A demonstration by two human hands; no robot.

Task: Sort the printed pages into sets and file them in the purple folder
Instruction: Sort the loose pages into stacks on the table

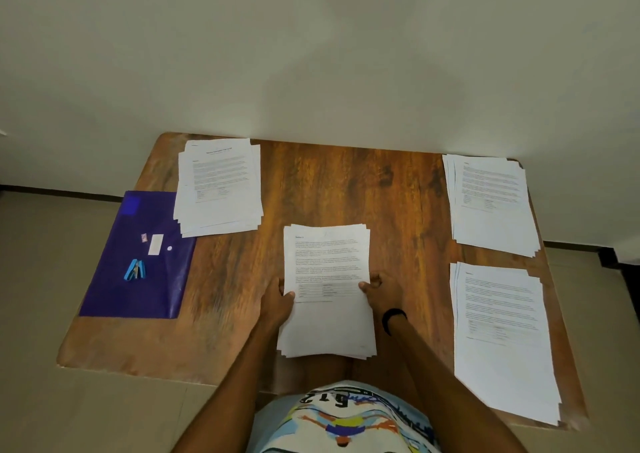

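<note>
A stack of printed pages (327, 262) lies in the middle of the wooden table (346, 182), near its front edge. My left hand (278, 302) grips the stack's left edge with the thumb on top. My right hand (375, 288) grips its right edge the same way. Three other page stacks lie on the table: one at the back left (220, 186), one at the back right (491, 203), one at the front right (504, 338). The purple folder (138, 293) lies shut on the table's left side, partly under the back-left stack.
A blue stapler (135, 270), a small staple box (144, 237) and a white label (155, 244) are on the folder. A pale wall runs right behind the table. The folder overhangs the left table edge. A black band sits on my right wrist (393, 317).
</note>
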